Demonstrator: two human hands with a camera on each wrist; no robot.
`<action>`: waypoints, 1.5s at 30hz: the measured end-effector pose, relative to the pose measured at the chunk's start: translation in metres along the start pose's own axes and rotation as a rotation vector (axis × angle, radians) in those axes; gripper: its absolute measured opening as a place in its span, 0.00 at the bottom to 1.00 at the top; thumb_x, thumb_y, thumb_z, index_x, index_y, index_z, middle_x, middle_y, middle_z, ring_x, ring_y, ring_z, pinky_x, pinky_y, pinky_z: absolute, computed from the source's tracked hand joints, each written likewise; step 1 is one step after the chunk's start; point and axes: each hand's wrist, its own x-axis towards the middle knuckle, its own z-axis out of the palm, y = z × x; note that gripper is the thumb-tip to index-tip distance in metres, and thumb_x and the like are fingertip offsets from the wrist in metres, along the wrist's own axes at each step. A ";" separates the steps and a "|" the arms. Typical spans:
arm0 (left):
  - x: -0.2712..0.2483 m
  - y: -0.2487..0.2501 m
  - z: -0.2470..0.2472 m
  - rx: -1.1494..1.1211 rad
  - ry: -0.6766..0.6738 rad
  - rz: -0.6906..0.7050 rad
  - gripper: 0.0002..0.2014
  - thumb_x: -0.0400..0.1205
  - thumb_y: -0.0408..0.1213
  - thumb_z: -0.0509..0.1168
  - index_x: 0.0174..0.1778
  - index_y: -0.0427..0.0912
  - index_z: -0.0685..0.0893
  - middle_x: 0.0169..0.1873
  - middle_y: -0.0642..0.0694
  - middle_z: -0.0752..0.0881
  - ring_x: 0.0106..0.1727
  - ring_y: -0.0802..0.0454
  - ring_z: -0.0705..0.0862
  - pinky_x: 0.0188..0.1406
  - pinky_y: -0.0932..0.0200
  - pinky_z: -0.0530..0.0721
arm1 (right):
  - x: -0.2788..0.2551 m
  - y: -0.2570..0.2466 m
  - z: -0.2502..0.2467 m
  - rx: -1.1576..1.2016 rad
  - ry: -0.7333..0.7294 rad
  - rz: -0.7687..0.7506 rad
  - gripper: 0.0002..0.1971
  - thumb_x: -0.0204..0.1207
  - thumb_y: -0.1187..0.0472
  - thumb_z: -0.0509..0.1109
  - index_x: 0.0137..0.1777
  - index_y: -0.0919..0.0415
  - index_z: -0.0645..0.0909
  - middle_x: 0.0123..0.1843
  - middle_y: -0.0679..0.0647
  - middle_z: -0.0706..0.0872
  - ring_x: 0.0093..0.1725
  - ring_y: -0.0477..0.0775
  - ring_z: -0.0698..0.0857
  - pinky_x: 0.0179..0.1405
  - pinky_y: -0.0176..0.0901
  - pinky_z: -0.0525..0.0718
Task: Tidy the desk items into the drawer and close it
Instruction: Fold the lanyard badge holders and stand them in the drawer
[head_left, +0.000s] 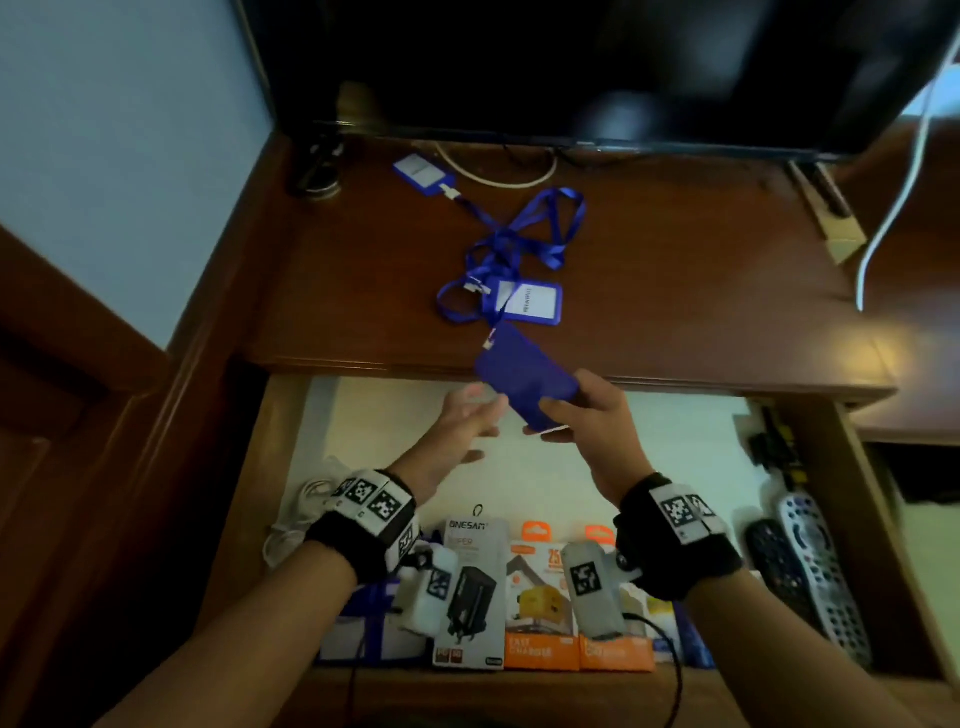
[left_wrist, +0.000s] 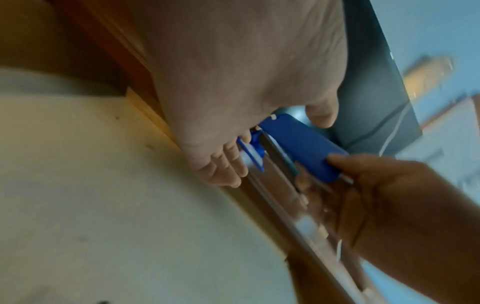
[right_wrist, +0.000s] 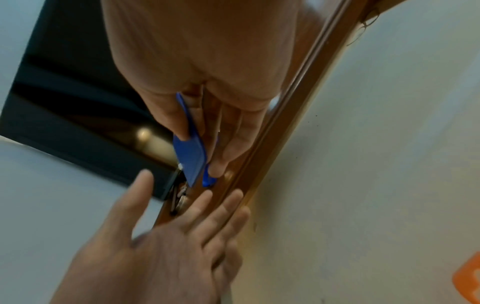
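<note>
My right hand (head_left: 563, 415) grips a blue badge holder (head_left: 524, 376) by its lower end, held up over the desk's front edge; the same blue badge holder (left_wrist: 301, 148) (right_wrist: 189, 158) shows in both wrist views. Its lanyard (head_left: 524, 234) trails back across the desktop. My left hand (head_left: 475, 421) is open just left of it, fingers straight, apart from the holder. A second badge holder (head_left: 527, 301) lies face up on the desk, a third badge holder (head_left: 423, 174) further back. The wooden drawer (head_left: 878, 519) stands open below.
A dark TV screen (head_left: 571, 67) stands at the back of the desk (head_left: 701, 270). In the drawer lie charger boxes (head_left: 540, 608), two remote controls (head_left: 815, 571) at the right and a white cable (head_left: 291, 525) at the left. A white cord (head_left: 898, 197) hangs at right.
</note>
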 end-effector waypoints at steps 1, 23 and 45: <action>0.001 0.005 0.006 -0.071 0.014 0.000 0.26 0.81 0.58 0.63 0.73 0.53 0.67 0.64 0.50 0.79 0.59 0.55 0.82 0.52 0.55 0.78 | -0.004 0.003 -0.001 -0.152 0.040 -0.105 0.03 0.72 0.73 0.70 0.43 0.70 0.78 0.39 0.63 0.88 0.35 0.61 0.89 0.33 0.49 0.84; -0.049 0.023 0.048 0.157 -0.038 0.030 0.27 0.78 0.23 0.64 0.64 0.60 0.73 0.53 0.45 0.86 0.53 0.43 0.86 0.53 0.44 0.86 | -0.022 -0.006 -0.022 -0.037 -0.207 0.034 0.16 0.85 0.43 0.54 0.67 0.41 0.77 0.58 0.57 0.86 0.51 0.53 0.86 0.46 0.47 0.83; -0.027 0.011 -0.027 0.090 0.275 -0.057 0.19 0.78 0.20 0.64 0.60 0.46 0.79 0.47 0.42 0.85 0.46 0.43 0.83 0.41 0.57 0.80 | 0.051 -0.077 -0.054 0.598 0.035 0.018 0.19 0.75 0.80 0.60 0.65 0.71 0.78 0.50 0.61 0.83 0.37 0.54 0.83 0.45 0.44 0.81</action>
